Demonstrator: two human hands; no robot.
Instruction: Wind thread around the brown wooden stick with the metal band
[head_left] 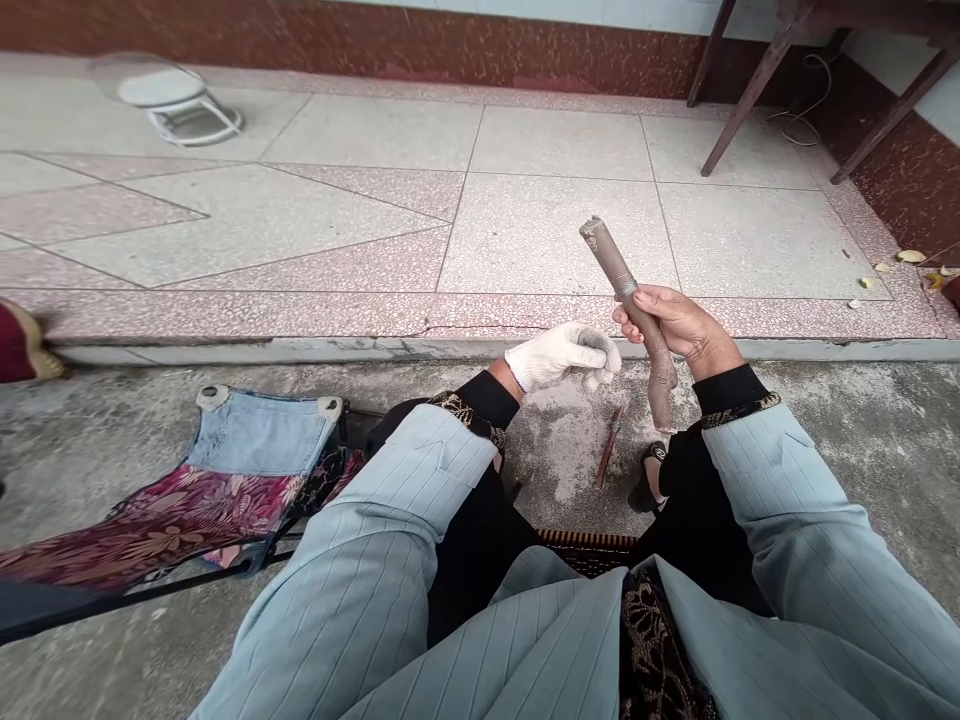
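Note:
My bare right hand (pixel 679 325) grips a crooked wooden stick (pixel 657 375), tilted with its upper end to the left. Around its middle, just above my fingers, run several turns of thin wire (pixel 625 287). My left hand (pixel 574 355), in a white knit glove, is just left of the stick and apart from it. Its fingers are curled closed; whatever may be in them is too small or hidden to make out. On the ground below, between my feet, lies a thin reddish-brown rod (pixel 610 447) with something wrapped round its middle.
A tiled ledge (pixel 555 235) runs across in front, above the rough concrete ground. At left stands a folding chair (pixel 262 430) with denim and floral fabric. A white stool (pixel 176 95) and a wooden-legged table (pixel 750 95) stand on the tiles. Part of a red shoe (pixel 22 345) shows at far left.

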